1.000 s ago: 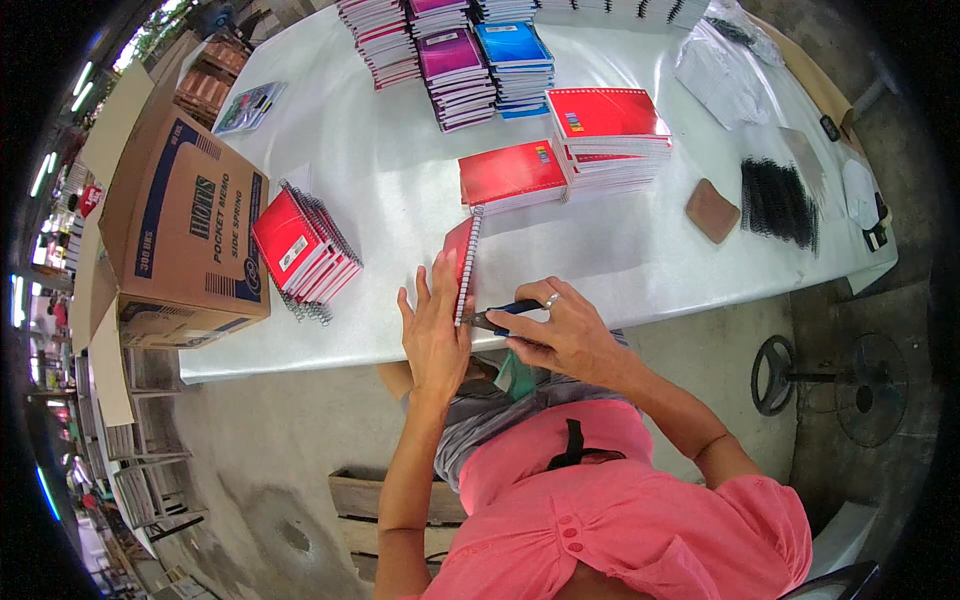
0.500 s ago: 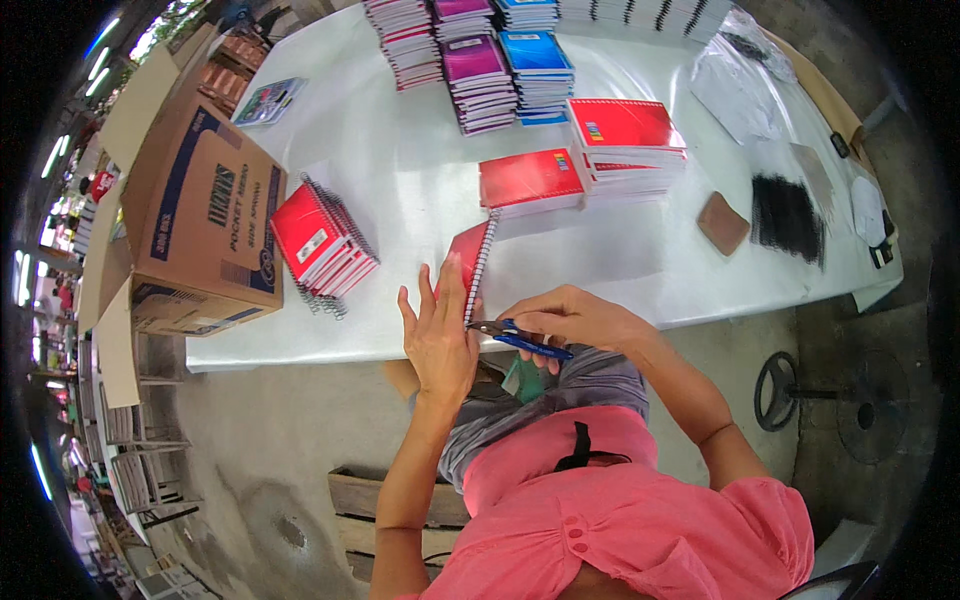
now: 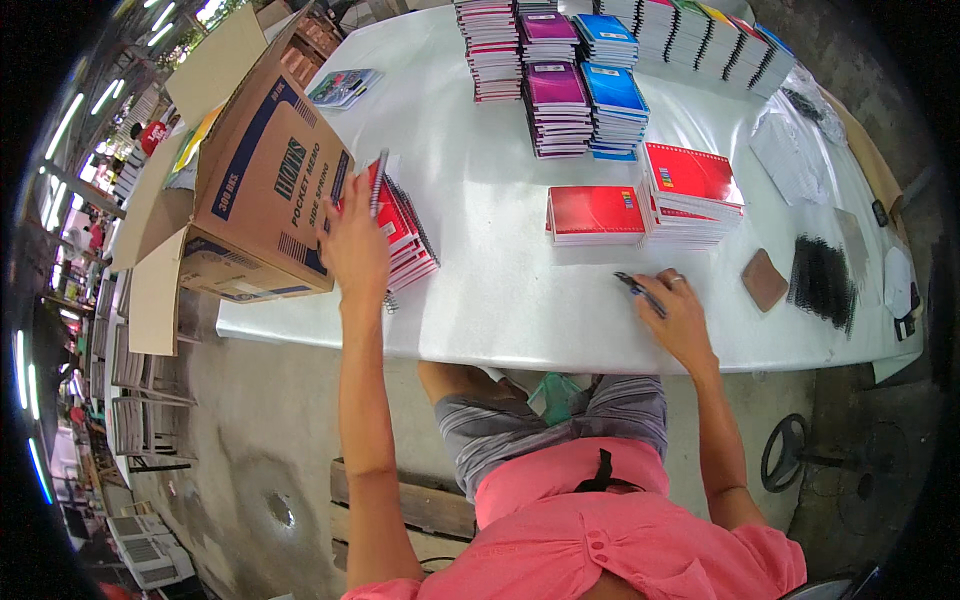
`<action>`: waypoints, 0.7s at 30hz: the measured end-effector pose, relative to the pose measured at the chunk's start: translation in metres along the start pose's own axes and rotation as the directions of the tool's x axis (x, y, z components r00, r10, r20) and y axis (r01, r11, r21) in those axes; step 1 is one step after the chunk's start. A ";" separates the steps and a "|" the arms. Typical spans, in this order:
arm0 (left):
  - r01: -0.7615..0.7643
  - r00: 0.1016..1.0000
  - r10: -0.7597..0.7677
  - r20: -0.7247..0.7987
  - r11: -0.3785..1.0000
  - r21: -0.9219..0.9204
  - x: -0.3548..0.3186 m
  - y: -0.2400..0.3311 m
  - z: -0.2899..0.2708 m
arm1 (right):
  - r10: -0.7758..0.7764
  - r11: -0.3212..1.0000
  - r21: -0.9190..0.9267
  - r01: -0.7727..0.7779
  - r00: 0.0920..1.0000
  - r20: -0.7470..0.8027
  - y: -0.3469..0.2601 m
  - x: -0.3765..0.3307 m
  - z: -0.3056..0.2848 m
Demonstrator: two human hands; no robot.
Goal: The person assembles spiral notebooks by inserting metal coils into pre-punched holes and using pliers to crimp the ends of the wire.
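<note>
Beside the carton, left grip, notebook partly covered.

Dark stand fan at right, wooden slats at lower left.

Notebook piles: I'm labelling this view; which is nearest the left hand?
The leftmost red pile, by the left hand, beside the cardboard box; the purple piles, blue piles and other red piles stand farther right.
</note>
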State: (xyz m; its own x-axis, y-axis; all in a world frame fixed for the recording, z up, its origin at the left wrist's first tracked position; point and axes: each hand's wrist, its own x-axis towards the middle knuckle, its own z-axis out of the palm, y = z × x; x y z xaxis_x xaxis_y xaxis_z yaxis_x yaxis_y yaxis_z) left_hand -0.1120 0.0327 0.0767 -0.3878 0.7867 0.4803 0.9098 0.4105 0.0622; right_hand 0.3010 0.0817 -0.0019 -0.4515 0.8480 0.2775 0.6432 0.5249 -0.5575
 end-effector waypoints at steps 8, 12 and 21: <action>-0.180 0.956 0.243 -0.167 0.032 -0.983 0.006 -0.035 -0.006 | -0.147 0.788 0.591 0.174 0.985 -0.094 -0.096 0.079 0.040; -0.172 0.947 0.243 -0.212 -0.176 -0.969 0.011 -0.033 0.003 | -0.323 0.280 0.949 0.144 0.945 -0.048 -0.180 0.154 0.074; 0.117 0.993 0.019 0.115 -0.201 -0.973 0.036 -0.099 0.030 | -0.402 0.489 0.806 0.334 0.906 -0.132 -0.236 0.192 0.107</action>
State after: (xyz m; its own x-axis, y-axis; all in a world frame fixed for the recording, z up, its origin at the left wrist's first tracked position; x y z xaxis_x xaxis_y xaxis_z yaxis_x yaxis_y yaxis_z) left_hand -0.2202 0.0347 0.0617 -0.3848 0.8424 0.3773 -0.0836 -0.4389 0.8946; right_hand -0.0039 0.1129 0.0995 -0.5861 0.5673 0.5785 -0.3344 0.4810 -0.8105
